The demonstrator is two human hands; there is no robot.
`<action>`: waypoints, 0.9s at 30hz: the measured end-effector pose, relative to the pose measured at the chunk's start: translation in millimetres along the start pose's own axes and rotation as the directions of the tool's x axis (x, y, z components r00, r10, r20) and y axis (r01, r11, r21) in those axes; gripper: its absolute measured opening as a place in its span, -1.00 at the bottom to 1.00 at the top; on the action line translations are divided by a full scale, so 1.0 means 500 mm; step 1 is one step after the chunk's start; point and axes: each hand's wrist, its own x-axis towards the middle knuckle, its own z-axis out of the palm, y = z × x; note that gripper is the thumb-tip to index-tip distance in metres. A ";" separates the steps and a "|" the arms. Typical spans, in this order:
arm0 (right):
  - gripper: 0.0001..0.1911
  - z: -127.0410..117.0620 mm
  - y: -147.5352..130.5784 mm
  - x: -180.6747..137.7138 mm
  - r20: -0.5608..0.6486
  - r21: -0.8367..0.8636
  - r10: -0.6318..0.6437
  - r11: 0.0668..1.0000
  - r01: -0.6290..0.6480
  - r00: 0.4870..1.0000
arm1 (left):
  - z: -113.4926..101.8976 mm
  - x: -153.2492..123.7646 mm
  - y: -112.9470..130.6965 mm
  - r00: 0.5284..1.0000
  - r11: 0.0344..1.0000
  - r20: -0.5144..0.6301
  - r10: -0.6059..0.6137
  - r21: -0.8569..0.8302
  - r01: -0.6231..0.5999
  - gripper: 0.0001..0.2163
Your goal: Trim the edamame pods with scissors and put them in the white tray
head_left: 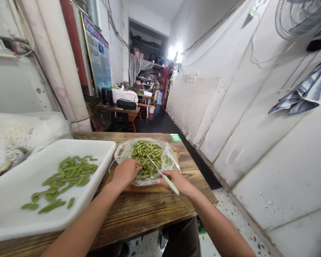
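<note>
A clear plastic bag [119,152], spread open on a wooden board [140,189], holds a heap of green edamame pods [147,151]. My left hand [127,172] is at the left side of the heap, its fingertips pinched on a pod [138,165]. In my right hand [178,180] is a small knife [171,184] with a pale green handle. Its thin blade points away to the upper left, over the pods. To the left, a white plastic tray [103,146] has more pods [75,169] scattered in it.
The wooden table [139,210] carries a green-and-white card [176,137] at its far right corner. Clear plastic wrapping [42,125] lies behind the tray. A white wall [246,135] runs along the right. Farther back, a person [138,84] sits at another table.
</note>
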 end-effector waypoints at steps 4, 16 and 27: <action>-0.55 -0.001 0.004 -0.002 0.028 0.009 0.011 1.000 -0.012 1.000 | -0.009 -0.003 -0.001 0.994 0.948 -0.095 0.049 -0.310 -0.076 -0.72; -0.53 0.003 -0.001 -0.002 0.025 -0.024 -0.045 0.999 0.045 0.999 | -0.034 -0.023 0.021 0.993 0.784 -0.117 -0.023 -0.618 -0.055 -0.65; -0.51 0.014 -0.017 -0.005 0.028 0.019 -0.033 0.999 0.033 0.999 | -0.034 -0.039 0.052 0.998 0.655 0.019 0.057 -0.756 -0.023 -0.65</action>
